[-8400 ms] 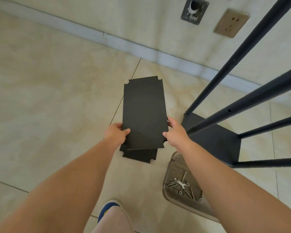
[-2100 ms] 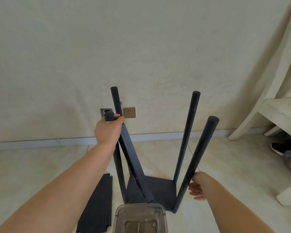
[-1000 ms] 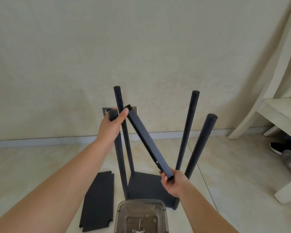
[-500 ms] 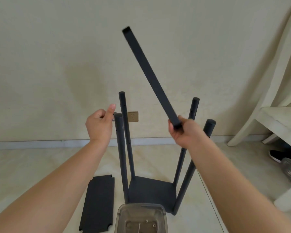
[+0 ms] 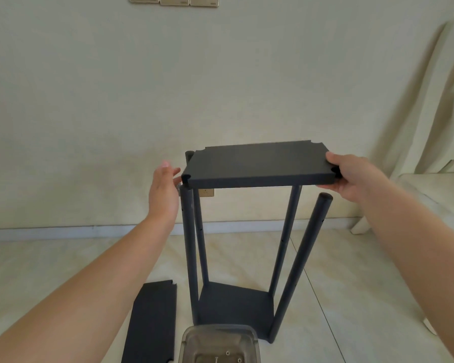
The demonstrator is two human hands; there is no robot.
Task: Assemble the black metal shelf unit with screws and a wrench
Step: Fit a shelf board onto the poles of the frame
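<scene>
Matt black metal shelf panel (image 5: 257,163)

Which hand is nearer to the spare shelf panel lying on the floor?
Left. The left hand is beside the raised shelf panel's left end, above the spare panel; the right hand grips its far right end.

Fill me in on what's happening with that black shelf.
A person is fitting a black shelf panel over the tops of four upright posts. The right hand grips its right end; the left hand is open at the left corner. Another panel lies on the floor beside a clear tub of screws.
</scene>
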